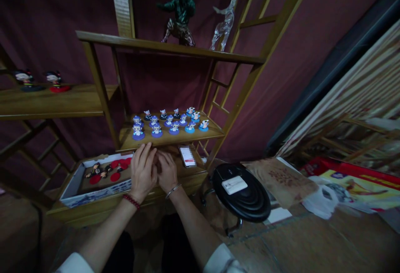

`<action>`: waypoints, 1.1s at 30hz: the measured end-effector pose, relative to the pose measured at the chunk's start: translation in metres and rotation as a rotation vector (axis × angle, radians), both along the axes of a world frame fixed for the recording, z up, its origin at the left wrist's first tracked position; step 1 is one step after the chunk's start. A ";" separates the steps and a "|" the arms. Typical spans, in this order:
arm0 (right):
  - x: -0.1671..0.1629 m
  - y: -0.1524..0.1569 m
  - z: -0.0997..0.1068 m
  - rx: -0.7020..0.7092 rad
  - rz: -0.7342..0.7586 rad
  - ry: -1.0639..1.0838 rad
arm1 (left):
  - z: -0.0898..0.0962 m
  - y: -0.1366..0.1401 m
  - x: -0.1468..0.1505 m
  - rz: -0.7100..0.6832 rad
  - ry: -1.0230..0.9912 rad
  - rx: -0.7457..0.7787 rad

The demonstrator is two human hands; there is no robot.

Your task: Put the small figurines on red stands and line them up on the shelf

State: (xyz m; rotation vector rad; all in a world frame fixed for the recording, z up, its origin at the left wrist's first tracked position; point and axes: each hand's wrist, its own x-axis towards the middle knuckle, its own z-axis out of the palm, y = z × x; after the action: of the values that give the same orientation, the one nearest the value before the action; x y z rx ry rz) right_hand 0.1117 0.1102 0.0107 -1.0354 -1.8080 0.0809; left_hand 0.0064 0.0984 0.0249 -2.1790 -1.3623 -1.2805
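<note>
In the head view, the left grip (142,171) and right grip (166,169) met, fingers curled; whether they clasped anything between them, I could not tell. The nearest figures (156,130) stood in rows on the shelf (215,132) just beyond, while others lay in the box (93,198) beside the left grip. They looked light, stiff, smooth and perhaps fragile, probably best held by the round base (138,137).

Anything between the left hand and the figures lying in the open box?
Nothing visible: the figures lie uncovered in the box, whose right end the left hand overlaps in this view. The hand hides that end's wall, so I can't tell whether it stands between.
</note>
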 end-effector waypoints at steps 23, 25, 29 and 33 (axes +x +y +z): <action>-0.039 -0.020 0.010 -0.122 -0.015 -0.100 | -0.031 -0.012 -0.043 -0.015 0.006 -0.087; -0.050 -0.026 0.002 -0.170 0.037 -0.144 | -0.042 -0.013 -0.059 0.027 -0.009 -0.148; -0.074 -0.029 -0.015 -0.241 0.106 -0.235 | -0.056 -0.008 -0.087 0.187 -0.044 -0.311; -0.098 -0.016 -0.037 -0.323 0.128 -0.338 | -0.064 0.003 -0.112 0.352 0.066 -0.655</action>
State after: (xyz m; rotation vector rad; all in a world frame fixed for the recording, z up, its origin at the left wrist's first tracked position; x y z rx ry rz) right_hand 0.0141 0.0942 -0.0258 -1.2123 -2.2192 0.2998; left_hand -0.1053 0.1012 -0.0393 -2.1585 -2.2474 -0.6816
